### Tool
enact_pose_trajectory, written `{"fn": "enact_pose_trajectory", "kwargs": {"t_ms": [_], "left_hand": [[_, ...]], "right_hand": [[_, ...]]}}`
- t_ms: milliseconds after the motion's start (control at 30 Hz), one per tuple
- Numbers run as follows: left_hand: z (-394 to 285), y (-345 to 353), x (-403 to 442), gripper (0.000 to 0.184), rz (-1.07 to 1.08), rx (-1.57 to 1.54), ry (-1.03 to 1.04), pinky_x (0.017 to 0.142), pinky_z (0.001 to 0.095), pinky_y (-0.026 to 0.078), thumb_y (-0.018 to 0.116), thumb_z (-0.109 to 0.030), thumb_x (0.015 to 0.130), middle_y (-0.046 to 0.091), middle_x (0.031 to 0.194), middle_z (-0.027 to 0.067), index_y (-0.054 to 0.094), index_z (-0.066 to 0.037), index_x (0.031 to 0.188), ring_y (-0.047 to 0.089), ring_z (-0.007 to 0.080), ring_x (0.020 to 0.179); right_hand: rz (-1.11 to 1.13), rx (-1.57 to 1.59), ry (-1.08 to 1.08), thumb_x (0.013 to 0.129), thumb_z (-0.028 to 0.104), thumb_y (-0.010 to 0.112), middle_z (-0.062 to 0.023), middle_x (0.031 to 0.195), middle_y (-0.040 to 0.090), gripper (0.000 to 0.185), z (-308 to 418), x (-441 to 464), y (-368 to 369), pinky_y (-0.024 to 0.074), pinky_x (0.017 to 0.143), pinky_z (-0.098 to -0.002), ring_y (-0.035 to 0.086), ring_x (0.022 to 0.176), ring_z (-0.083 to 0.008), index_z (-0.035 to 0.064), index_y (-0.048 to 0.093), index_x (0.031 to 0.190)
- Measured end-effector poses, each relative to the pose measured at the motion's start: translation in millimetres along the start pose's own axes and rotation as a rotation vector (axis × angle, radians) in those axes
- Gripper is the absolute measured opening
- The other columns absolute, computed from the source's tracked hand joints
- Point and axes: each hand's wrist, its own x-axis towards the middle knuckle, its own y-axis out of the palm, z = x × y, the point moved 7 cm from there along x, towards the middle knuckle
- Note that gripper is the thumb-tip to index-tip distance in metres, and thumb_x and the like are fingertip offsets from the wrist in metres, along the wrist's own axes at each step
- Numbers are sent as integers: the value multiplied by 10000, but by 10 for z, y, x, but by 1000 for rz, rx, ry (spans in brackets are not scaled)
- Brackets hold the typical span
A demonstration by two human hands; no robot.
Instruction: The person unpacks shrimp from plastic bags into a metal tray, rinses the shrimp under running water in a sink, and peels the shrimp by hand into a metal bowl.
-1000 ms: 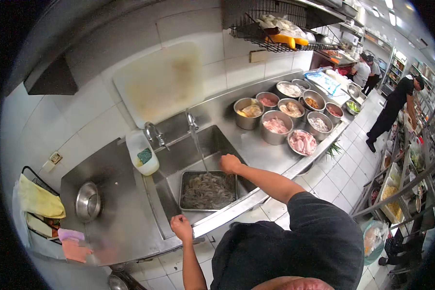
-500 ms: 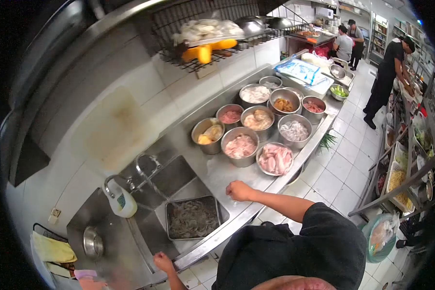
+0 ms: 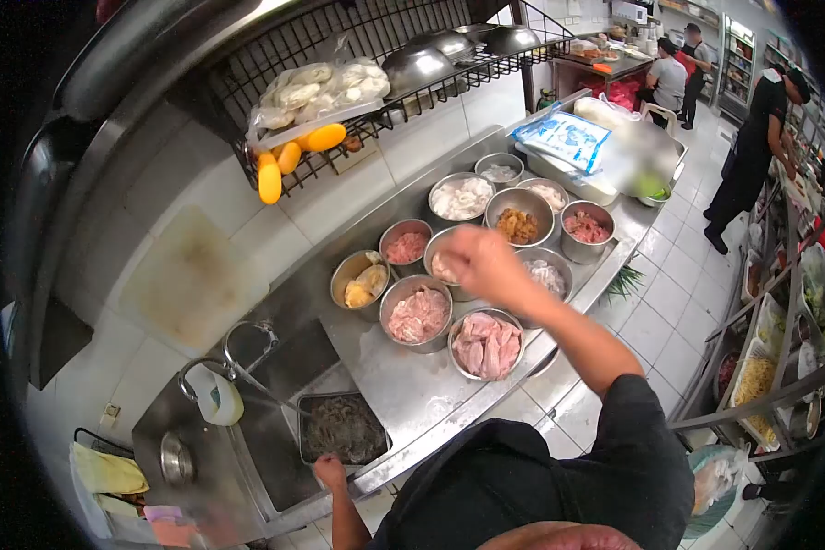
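Note:
My right hand (image 3: 486, 266) hangs over the metal pots, slightly blurred, its fingertips hidden or smeared. It partly covers a pot of pale meat (image 3: 442, 266). Nearby are a pot of brown food (image 3: 517, 226), a pot of raw pink meat (image 3: 418, 314) and a bowl of long pale meat pieces (image 3: 488, 346). My left hand (image 3: 330, 472) is closed in a loose fist by the front edge of the sink (image 3: 293, 477). Just beyond it sits a dark tray of grey, wet-looking food (image 3: 344, 429), below the tap (image 3: 247, 367).
Above the counter, a wire rack (image 3: 412, 105) holds bagged pale food (image 3: 321, 92), yellow-orange items (image 3: 284, 163) and metal bowls. A blue-and-white package (image 3: 564, 139) lies at the far end. A co-worker in black (image 3: 752, 151) stands at the right-hand shelves; others are farther back.
My right hand has lifted off the counter beside the sink and reached forward over the pots. My left hand stays near the sink's front edge. The view has shifted.

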Motion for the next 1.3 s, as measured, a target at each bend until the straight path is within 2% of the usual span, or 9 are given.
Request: {"fn": "enact_pose_trajectory", "kwargs": {"t_ms": [200, 400, 733, 867, 933, 1000, 1033, 1200, 1300], "left_hand": [[83, 49, 19, 175, -59, 66, 159, 638, 466, 481, 620, -123, 705, 640, 700, 240, 674, 40, 739, 641, 383, 670], [-30, 82, -21, 216, -4, 166, 174, 661, 483, 471, 592, -166, 785, 623, 714, 236, 655, 41, 782, 613, 410, 695], [-178, 11, -111, 101, 44, -122, 144, 631, 333, 497, 599, -51, 767, 665, 712, 143, 673, -6, 820, 655, 219, 662], [-229, -3, -180, 83, 195, -298, 124, 605, 348, 479, 591, -71, 785, 646, 702, 139, 645, -8, 792, 611, 230, 618], [-98, 61, -170, 96, 157, -231, 192, 615, 420, 468, 609, -118, 779, 619, 711, 152, 624, -24, 768, 597, 306, 650], [-47, 90, -83, 109, 145, -331, 261, 671, 396, 500, 602, -109, 764, 653, 753, 169, 666, -21, 775, 648, 299, 710], [-119, -46, -114, 113, 207, -397, 151, 696, 367, 515, 598, -86, 753, 668, 772, 171, 686, -23, 787, 667, 267, 725], [28, -580, -28, 121, 233, -489, 80, 693, 315, 519, 666, -107, 779, 692, 766, 105, 687, -15, 855, 672, 189, 725], [269, -866, 89, 132, 196, -501, 87, 697, 317, 521, 669, -114, 775, 693, 765, 105, 690, -13, 857, 673, 194, 722]], "right_hand": [[14, 184, -95, 752, 57, 638, -136, 792, 645, 103, 111, -15, 118, 494, 687, -402, 625, 768, -323, 17, 681, 837], [462, 486, 44, 742, 46, 634, -157, 816, 654, 122, 356, -751, 1337, 492, 739, -410, 625, 800, -335, 0, 681, 845], [584, 608, 80, 717, 17, 636, -164, 778, 655, 92, 936, -1075, 2393, 503, 712, -413, 634, 764, -347, 7, 689, 791], [548, 612, 117, 747, 58, 623, -190, 786, 641, 73, 1326, -966, 2967, 488, 664, -421, 622, 734, -366, 12, 677, 767], [616, 496, 108, 759, 100, 624, -204, 732, 626, 102, 1561, -964, 3345, 470, 628, -437, 616, 693, -378, 6, 650, 728], [539, 484, 36, 773, 123, 644, -180, 767, 661, 138, 1744, -883, 3664, 497, 636, -369, 653, 688, -245, 9, 676, 844], [639, 543, 180, 744, 69, 605, -216, 832, 655, 207, 1834, -850, 3779, 506, 755, -397, 654, 806, -353, 23, 689, 927], [518, 597, 363, 738, 98, 633, -207, 915, 680, 293, 1519, -935, 4986, 517, 750, -359, 683, 845, -294, -11, 668, 1008], [684, 697, 598, 703, 118, 670, -202, 939, 680, 357, 1105, -1083, 5783, 519, 756, -360, 683, 858, -286, -21, 651, 1031]]}}
